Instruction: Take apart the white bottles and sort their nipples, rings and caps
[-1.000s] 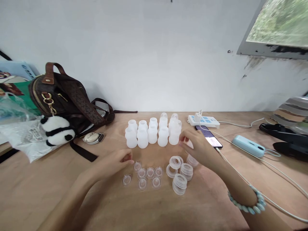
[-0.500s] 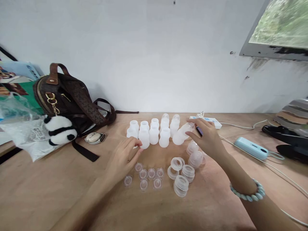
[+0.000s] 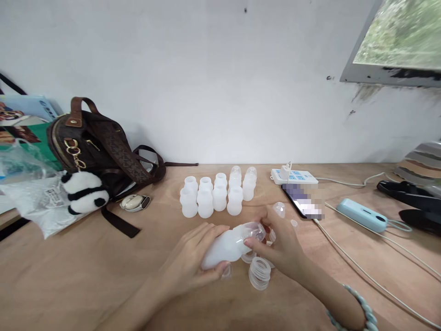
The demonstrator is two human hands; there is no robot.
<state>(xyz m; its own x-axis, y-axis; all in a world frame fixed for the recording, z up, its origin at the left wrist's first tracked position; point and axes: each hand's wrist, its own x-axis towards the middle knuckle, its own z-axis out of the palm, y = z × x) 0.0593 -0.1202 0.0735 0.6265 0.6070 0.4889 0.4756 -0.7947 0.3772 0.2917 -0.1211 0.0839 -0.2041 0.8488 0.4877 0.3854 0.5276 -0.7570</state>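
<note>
A white baby bottle (image 3: 225, 248) with a clear dome cap (image 3: 255, 230) lies tilted between my two hands, its capped end pointing right. My left hand (image 3: 193, 257) is closed round the bottle's lower body. With its fingers and thumb, my right hand (image 3: 280, 243) grips the cap end. Below it stands a stack of translucent rings (image 3: 259, 273), and more rings are partly hidden behind my hand. A clear cap (image 3: 279, 209) sits just beyond my right fingers. Most of the small clear nipples are covered by my left hand; one nipple (image 3: 226, 271) shows under the bottle.
Several open white bottles (image 3: 206, 202) stand in rows farther back, with two capped bottles (image 3: 249, 184) beside them. A phone (image 3: 298, 201), a power strip (image 3: 294, 176) and a blue power bank (image 3: 361, 215) lie at right. At left are a backpack (image 3: 103, 142) and a wristwatch (image 3: 135, 202).
My right hand has brought the capped bottle from the back right toward me. My left hand has moved right and closed on its body. The phone is now uncovered.
</note>
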